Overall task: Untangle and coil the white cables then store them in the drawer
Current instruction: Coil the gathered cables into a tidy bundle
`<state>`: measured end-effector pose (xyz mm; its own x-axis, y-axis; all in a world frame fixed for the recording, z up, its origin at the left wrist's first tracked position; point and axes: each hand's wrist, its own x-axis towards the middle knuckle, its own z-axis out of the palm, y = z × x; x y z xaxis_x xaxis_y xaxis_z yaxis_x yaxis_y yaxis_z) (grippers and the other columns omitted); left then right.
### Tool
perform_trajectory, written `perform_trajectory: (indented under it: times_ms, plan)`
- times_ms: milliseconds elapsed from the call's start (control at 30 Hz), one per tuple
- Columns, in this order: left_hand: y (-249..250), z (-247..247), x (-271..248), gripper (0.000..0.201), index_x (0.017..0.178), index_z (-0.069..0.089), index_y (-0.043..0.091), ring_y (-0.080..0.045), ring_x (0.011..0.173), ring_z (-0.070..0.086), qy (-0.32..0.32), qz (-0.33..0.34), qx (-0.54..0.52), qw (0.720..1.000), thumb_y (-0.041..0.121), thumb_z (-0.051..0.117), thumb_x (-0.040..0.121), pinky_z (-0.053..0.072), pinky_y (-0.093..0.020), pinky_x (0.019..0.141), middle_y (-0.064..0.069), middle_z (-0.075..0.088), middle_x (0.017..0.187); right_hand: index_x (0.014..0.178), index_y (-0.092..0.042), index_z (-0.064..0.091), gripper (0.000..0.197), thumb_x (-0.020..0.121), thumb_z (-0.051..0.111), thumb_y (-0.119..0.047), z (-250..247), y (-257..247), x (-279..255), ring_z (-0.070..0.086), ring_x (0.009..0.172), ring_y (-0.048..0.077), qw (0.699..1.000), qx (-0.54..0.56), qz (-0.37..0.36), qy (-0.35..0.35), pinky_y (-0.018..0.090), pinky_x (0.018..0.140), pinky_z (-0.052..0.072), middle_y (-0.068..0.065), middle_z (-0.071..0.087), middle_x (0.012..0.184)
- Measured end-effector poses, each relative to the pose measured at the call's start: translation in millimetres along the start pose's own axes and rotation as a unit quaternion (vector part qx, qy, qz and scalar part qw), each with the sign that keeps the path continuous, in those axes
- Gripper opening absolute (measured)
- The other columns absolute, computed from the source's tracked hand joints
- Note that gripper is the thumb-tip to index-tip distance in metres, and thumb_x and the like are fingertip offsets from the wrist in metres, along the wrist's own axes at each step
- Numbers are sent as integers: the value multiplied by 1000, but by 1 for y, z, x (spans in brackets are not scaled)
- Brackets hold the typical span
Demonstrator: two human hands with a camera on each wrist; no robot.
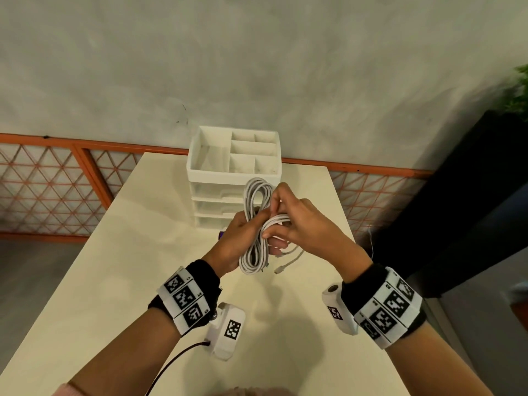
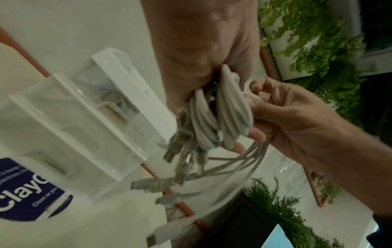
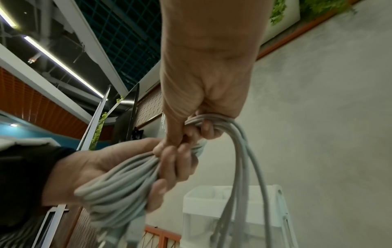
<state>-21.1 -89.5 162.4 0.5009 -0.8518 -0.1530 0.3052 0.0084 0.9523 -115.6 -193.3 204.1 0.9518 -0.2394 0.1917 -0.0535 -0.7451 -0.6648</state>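
Observation:
A bundle of white cables (image 1: 255, 224) is held in the air above the table, coiled into long loops. My left hand (image 1: 243, 232) grips the bundle around its middle. My right hand (image 1: 281, 221) pinches strands wound across the bundle, fingers curled round them (image 3: 203, 124). Loose ends with plugs (image 1: 278, 270) hang below the hands. In the left wrist view several plug ends (image 2: 180, 161) dangle from the bundle (image 2: 214, 114). A white drawer unit (image 1: 228, 190) stands behind the hands, its drawers closed as far as I can see.
The cream table (image 1: 143, 252) runs forward to me. The drawer unit carries an open compartment tray (image 1: 237, 150) on top. A purple item (image 1: 221, 234) peeks out beside my left hand. A dark cabinet (image 1: 471, 210) stands to the right with plants (image 1: 518, 92) above.

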Motion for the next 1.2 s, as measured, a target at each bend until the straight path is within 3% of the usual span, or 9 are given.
perform_trajectory:
  times_ms: [200,300,400,567,667,767,900,1033,1200]
  plan:
    - [-7,-8,-4,43,58,51,10,-15,34,34,-3,-11,49,999,33,52,94,44,-27,45,-3,43,41,85,-23,37,59,56,83,-47,-1,4,1,49,53,19,994,-97,26,53,35,54,42,-4,51,58]
    - [-4,-17,-2,41,60,47,12,-15,35,30,-11,13,88,996,34,53,94,40,-25,43,2,37,38,71,-21,54,39,65,76,-52,-10,21,-1,45,46,7,994,-51,95,-24,23,51,33,-9,50,46]
    - [-5,-24,-1,45,61,48,12,-14,37,30,-15,6,102,995,44,51,92,39,-25,44,3,37,38,72,-15,64,37,85,58,-49,-18,27,-6,48,51,1,990,-32,101,-96,15,56,34,-8,58,56]
    - [-18,-14,-3,72,76,56,11,-12,37,29,-59,-43,170,983,75,23,81,38,-24,47,0,39,45,86,-8,65,35,97,44,-33,-17,10,-4,51,56,4,991,-26,32,-130,13,58,40,-8,61,68]
    - [-25,-5,-4,81,82,57,22,-13,39,26,-87,-94,158,979,81,1,74,34,-21,43,-4,37,49,91,-8,63,29,93,52,-35,-15,5,5,62,69,14,992,-23,21,-120,31,70,51,5,67,76]
    - [-29,-2,-5,90,75,53,16,-14,37,25,-109,-132,134,976,84,-7,69,31,-20,42,-5,37,46,95,-14,47,29,85,66,-34,-16,4,11,53,53,12,990,88,70,-86,28,57,45,2,59,66]
    - [-31,-5,-11,97,80,50,6,-12,37,26,-149,-131,113,973,91,7,61,31,-19,43,-2,38,45,100,-16,36,40,83,70,-30,-11,13,14,48,46,8,984,121,103,-78,16,49,39,4,52,62]
    - [-33,-8,-17,51,79,51,9,-13,39,26,-143,-69,196,968,60,55,83,32,-25,46,0,34,47,99,-17,38,49,75,76,-36,-8,18,16,51,51,2,988,79,120,-54,11,50,39,-1,52,66]
    - [-22,-19,-17,47,77,50,8,-15,37,24,-114,-31,165,979,53,48,88,34,-23,43,-5,30,47,77,-13,44,35,84,61,-43,-20,42,8,30,41,4,983,130,128,31,15,46,29,-9,38,47]
